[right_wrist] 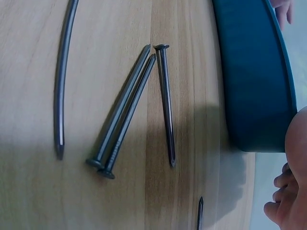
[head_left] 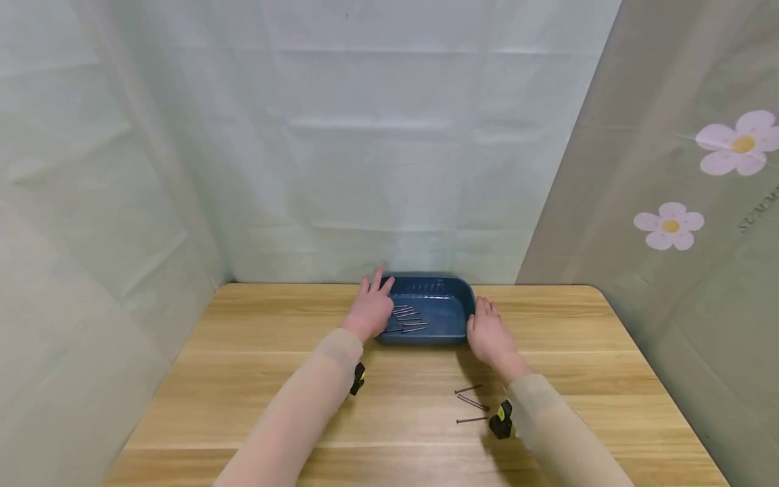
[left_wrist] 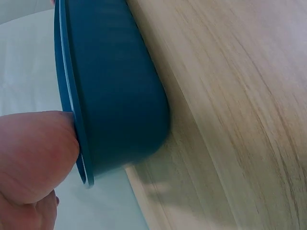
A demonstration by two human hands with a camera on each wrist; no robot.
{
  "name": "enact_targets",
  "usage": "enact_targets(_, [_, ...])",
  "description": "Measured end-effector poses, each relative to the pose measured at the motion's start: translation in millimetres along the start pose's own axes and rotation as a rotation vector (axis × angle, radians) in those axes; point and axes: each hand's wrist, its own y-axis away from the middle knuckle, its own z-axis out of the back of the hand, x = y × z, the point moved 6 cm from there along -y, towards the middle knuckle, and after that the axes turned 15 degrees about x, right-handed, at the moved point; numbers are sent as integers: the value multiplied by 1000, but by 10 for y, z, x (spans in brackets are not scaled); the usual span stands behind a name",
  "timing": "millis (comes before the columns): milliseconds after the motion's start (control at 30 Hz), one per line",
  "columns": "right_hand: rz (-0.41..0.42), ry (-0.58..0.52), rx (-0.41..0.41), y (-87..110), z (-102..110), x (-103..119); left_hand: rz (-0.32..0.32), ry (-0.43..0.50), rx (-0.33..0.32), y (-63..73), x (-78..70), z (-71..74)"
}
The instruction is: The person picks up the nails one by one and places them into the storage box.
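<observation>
A blue rectangular tray lies at the back of the wooden table, with several nails loose in its left half. My left hand touches the tray's left end, its fingers spread and extended near the back corner. In the left wrist view, the base of that hand meets the tray's rim. At the right end, my right hand holds the tray's side, thumb at the rim and fingers along the end wall. Its inner contact is partly hidden. Loose nails lie on the wood below the right hand.
The wooden table meets a pale cloth backdrop just behind the tray. Another nail lies near the tray's shadow in the right wrist view. Black wrist cameras hang beneath both forearms.
</observation>
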Motion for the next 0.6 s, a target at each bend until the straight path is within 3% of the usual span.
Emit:
enact_targets(167, [-9,2,4,-24,-11,31,-21,46,-49,64,98,5])
enact_targets(267, [-9,-4,13,-44,-28,57,-26,142,-123,88,181,-35])
enact_targets(500, [-4,7,9,-15,-64,35,46,681,-434,256,342,-233])
enact_targets(600, [-4,7,8,-8,-74,18,87,867,-520,362,384,-326])
